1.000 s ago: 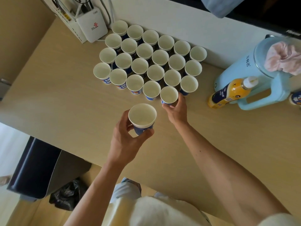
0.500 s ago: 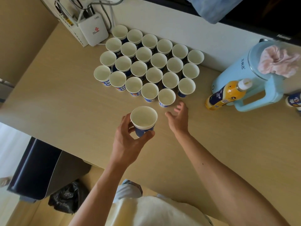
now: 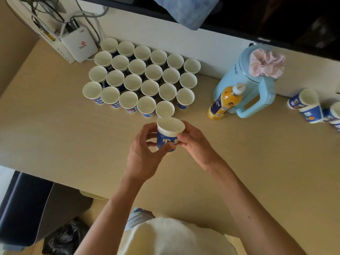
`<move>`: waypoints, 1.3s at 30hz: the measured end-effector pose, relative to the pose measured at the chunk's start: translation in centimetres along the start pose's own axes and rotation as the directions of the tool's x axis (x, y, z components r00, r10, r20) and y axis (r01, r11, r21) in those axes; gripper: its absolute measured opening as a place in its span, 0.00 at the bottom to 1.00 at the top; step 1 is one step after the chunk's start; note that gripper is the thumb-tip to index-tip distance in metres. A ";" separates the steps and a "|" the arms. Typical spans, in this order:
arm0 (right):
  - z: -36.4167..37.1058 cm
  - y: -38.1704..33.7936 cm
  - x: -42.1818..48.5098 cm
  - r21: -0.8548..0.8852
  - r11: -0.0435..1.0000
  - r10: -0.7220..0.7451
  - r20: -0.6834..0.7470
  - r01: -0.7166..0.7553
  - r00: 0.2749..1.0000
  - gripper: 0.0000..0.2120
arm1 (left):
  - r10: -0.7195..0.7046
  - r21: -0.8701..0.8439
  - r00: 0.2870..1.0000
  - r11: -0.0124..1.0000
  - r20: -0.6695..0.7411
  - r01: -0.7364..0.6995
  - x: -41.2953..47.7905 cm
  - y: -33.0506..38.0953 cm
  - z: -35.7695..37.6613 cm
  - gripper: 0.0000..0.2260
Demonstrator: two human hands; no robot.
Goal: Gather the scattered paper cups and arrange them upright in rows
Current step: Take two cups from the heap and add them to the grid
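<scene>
Several white and blue paper cups stand upright in tight rows (image 3: pixel 141 78) at the back of the wooden table (image 3: pixel 55 129). Just in front of the nearest row, both hands hold one upright paper cup (image 3: pixel 170 133) above the table. My left hand (image 3: pixel 145 153) wraps its left side and base. My right hand (image 3: pixel 195 142) grips its right side with the fingertips. At the far right, three more cups (image 3: pixel 311 107) lie on their sides.
A light blue jug (image 3: pixel 246 83) with a pink cloth on top stands right of the rows, and a yellow bottle (image 3: pixel 225 101) leans against it. A white router (image 3: pixel 79 45) with cables sits at the back left. The table's near edge drops to a dark seat (image 3: pixel 27 203).
My right hand let go of the front-row cup, drew back and took hold of the cup in my left hand. The view shifted, bringing the lying cups at the right into sight.
</scene>
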State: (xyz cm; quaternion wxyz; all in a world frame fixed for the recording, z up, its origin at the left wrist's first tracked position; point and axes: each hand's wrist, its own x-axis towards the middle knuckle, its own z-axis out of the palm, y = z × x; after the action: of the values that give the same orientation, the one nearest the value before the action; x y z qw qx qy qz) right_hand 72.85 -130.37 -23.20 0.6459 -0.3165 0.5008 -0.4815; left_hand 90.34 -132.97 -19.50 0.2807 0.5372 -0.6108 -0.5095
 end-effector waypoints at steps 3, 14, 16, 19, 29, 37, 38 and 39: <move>-0.8 -0.2 -0.5 -0.099 0.995 -0.017 0.004 0.017 1.000 0.28 | 0.045 0.032 0.999 0.998 0.025 -0.046 -0.2 0.0 0.4 0.24; -1.7 2.1 1.6 -0.162 0.984 -0.130 -0.332 0.080 0.934 0.30 | -0.040 0.044 0.999 0.998 0.022 0.039 -0.7 -1.2 -0.2 0.29; -2.2 3.3 2.7 -0.182 0.981 -0.144 -0.424 0.072 0.894 0.29 | -0.063 0.034 0.998 0.998 0.020 0.062 -0.9 -1.5 -0.6 0.28; -3.2 4.9 4.6 -0.234 0.971 -0.168 -0.491 0.057 0.855 0.28 | -0.084 0.023 0.996 0.996 0.018 0.083 -1.2 -1.8 -1.1 0.26; -5.2 7.7 8.6 -0.404 0.914 -0.215 -0.529 -0.021 0.821 0.33 | -0.115 0.029 0.993 0.993 0.012 0.115 -1.8 -2.3 -1.4 0.27; -5.4 8.7 9.1 -0.406 0.913 -0.203 -0.538 -0.040 0.818 0.34 | -0.110 0.039 0.994 0.993 0.026 0.109 -1.7 -2.2 -1.4 0.28; -5.5 8.8 9.1 -0.403 0.914 -0.201 -0.542 -0.043 0.816 0.34 | -0.108 0.041 0.994 0.993 0.029 0.106 -1.8 -2.2 -1.4 0.28; -5.5 8.7 9.2 -0.399 0.916 -0.197 -0.545 -0.045 0.815 0.34 | -0.105 0.043 0.994 0.994 0.033 0.104 -1.8 -2.1 -1.3 0.29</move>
State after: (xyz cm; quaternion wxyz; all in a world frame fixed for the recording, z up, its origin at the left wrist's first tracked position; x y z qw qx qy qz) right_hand 70.59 -135.65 -35.73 0.3674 -0.2998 0.7448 -0.4695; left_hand 92.79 -131.48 -20.64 0.2317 0.5650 -0.5970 -0.5204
